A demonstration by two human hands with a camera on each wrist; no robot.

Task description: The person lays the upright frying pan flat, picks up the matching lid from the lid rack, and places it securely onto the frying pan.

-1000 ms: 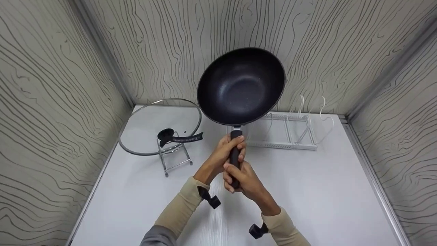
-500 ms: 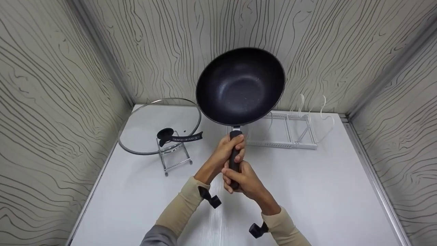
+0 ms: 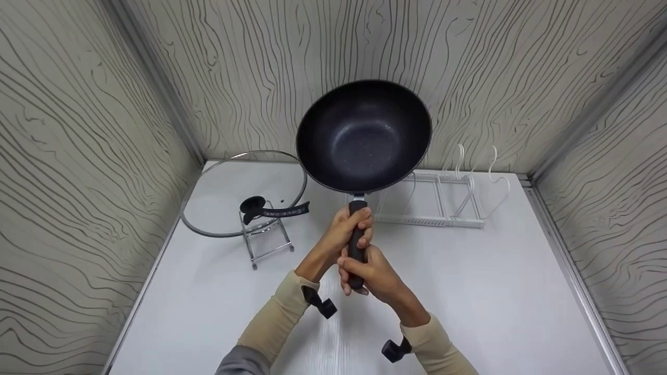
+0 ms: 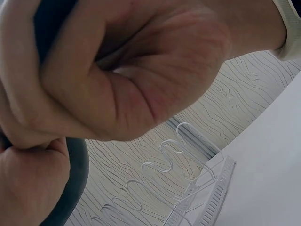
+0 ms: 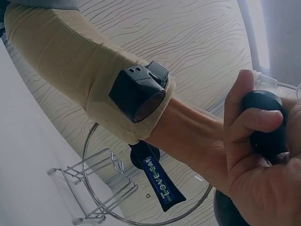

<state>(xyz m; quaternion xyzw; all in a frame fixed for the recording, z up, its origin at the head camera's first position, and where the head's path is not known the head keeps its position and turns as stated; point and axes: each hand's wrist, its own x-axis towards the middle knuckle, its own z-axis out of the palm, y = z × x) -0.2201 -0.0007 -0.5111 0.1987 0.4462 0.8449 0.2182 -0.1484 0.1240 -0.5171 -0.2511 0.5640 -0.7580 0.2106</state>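
Left hand (image 3: 346, 228), right hand (image 3: 378, 273): both clamped round handle (image 3: 356, 252), centre. Pan (image 3: 365, 140) lifted, not yet set down. Lid (image 3: 253, 203) already at stand (image 3: 271, 251), left.

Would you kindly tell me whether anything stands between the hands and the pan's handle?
Nothing visible does: the left hand grips the black handle nearer the pan's bowl, and the right hand grips its lower end.

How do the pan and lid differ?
Support: the pan is held in the left hand and right hand; the lid sits unheld at the chrome stand.
Look: the pan is dark and opaque; the lid is see-through.
Layout: the pan handle juts from its side; the lid handle is on its face.
Shared: both are round with black handles.
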